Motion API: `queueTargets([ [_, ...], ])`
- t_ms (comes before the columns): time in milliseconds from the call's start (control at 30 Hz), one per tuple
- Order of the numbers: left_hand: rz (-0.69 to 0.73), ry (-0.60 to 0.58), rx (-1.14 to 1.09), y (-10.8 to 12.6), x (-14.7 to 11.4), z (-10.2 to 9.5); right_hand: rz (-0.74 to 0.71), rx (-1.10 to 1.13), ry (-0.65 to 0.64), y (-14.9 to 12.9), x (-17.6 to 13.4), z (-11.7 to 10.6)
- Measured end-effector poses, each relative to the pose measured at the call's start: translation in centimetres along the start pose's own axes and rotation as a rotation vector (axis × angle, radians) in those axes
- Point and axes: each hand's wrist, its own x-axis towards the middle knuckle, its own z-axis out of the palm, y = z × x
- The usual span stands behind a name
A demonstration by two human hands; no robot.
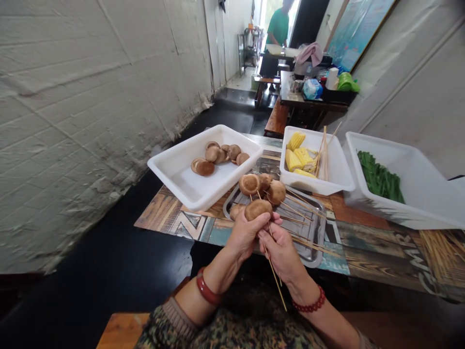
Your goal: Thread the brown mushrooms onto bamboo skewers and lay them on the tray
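My left hand [244, 233] is closed around a brown mushroom [258, 209], its thumb pressed on the near side of the cap. Just to the right, my right hand [281, 249] pinches bamboo skewers [275, 276] whose free ends slant down toward my lap. The skewers run up to the mushroom; where they enter it is hidden by my fingers. Behind my hands lies a metal tray [319, 235] with skewered mushrooms [276, 192] on it, their sticks pointing right. A white bin [169, 180] at the left holds several loose mushrooms [214, 154].
A white bin [336, 177] holds corn pieces [303, 159] and upright skewers. Right of it, another bin [428, 194] contains green leafy vegetables [379, 177]. Loose skewers [441, 259] lie at the table's right. A person in green [278, 26] stands far back behind another table [305, 99].
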Motion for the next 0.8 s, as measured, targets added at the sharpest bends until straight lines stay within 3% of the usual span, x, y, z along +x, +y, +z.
queueTargets([
  [233,-0.033,0.108,-0.037,0.3,1.0,-1.2,0.068,0.022,-0.013,0.2,-0.9,0.4],
  [800,0.038,0.011,0.017,0.4,0.2,-0.7,0.038,-0.100,-0.067,0.7,-1.5,-1.2],
])
